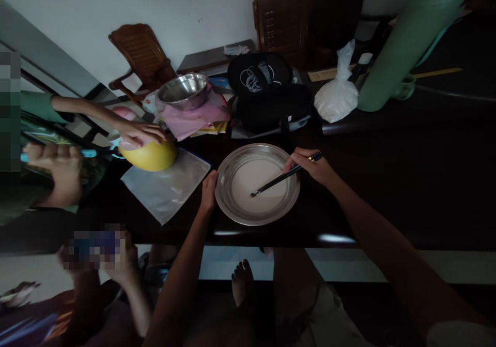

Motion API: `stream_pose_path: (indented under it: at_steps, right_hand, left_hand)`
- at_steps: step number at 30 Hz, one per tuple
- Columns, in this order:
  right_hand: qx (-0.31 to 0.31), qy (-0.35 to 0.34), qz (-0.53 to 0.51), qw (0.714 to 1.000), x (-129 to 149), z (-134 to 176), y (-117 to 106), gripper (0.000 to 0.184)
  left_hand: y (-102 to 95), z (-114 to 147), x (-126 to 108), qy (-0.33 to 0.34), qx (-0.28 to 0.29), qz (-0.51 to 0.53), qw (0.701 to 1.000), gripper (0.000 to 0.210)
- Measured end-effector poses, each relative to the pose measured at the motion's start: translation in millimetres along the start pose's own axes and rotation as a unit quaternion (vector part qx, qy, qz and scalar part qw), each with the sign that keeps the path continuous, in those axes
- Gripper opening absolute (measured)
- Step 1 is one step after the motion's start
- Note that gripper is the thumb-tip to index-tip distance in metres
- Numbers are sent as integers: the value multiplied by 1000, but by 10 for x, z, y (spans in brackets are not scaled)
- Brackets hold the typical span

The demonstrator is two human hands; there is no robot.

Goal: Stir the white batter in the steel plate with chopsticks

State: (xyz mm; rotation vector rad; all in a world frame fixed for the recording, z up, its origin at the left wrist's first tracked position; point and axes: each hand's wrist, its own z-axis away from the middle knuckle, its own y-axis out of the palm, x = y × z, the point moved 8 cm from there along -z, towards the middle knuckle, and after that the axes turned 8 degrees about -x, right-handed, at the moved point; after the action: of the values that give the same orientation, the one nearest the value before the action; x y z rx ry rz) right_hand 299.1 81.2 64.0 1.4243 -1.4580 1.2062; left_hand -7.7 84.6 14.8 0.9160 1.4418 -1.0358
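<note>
Two other people are over on the far left. One in a green sleeve has a hand on top of a rounded yellow thing (bowl or big fruit, can't tell), and their other fist is around a turquoise handle. Below them, somebody else's hands hold something that's pixelated out.

Moving right, there's a clear plastic pouch flat on the dark table, and behind it a steel bowl sits on a pink plastic bag. Then comes the wearer's left hand, up against the left rim of a wide metal basin; most of its fingers are hidden, so I can't tell if it's really gripping. The basin sits near the table's front edge with whitish liquid in it.

The right hand is closed around a pair of black chopsticks, slanting down left with the tips at the liquid. Behind the basin is a black case, then a knotted bag of white powder just beside a tall green thermos.
</note>
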Motion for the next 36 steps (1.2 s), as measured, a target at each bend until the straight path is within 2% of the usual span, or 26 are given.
stream_pose_path:
  at_steps: [4, 6, 10, 15, 18, 21, 25, 27, 32, 34, 36]
  right_hand:
    - [-36, 15, -20, 999, 2, -14, -71, 40]
    - [-17, 19, -32, 999, 15, -8, -31, 41]
    - [16, -8, 7, 1000, 72, -3, 28, 42]
    - [-47, 10, -26, 998, 40, -27, -135, 39]
    - [-9, 5, -24, 1000, 46, -13, -58, 41]
    - [25, -23, 27, 999, 74, -4, 25, 41]
    - [-43, -4, 4, 999, 26, -34, -113, 39]
    - [-56, 13, -24, 998, -2, -35, -145, 40]
    - [27, -31, 32, 999, 85, -14, 14, 42]
    - [8, -41, 49, 998, 102, -26, -31, 39]
    - [-39, -23, 25, 999, 75, -43, -144, 38]
  left_hand:
    - [-16, -11, 8, 8, -4, 1, 1000, 45]
    - [-15, -15, 8, 17, -2, -3, 1000, 46]
    - [2, -11, 26, 10, 5, 3, 1000, 48]
    - [-1, -7, 40, -11, -1, 9, 1000, 46]
    - [-5, -12, 44, -14, -1, 5, 1000, 44]
    - [-12, -13, 30, -2, -2, 7, 1000, 43]
    - [-9, -13, 14, 14, 4, 3, 1000, 45]
    - [-4, -16, 10, 21, 9, -3, 1000, 46]
    - [-4, -27, 35, 24, 12, -1, 1000, 47]
    - [-5, -28, 49, 20, 12, 2, 1000, 46]
    - [-6, -26, 57, 14, 12, 0, 1000, 45]
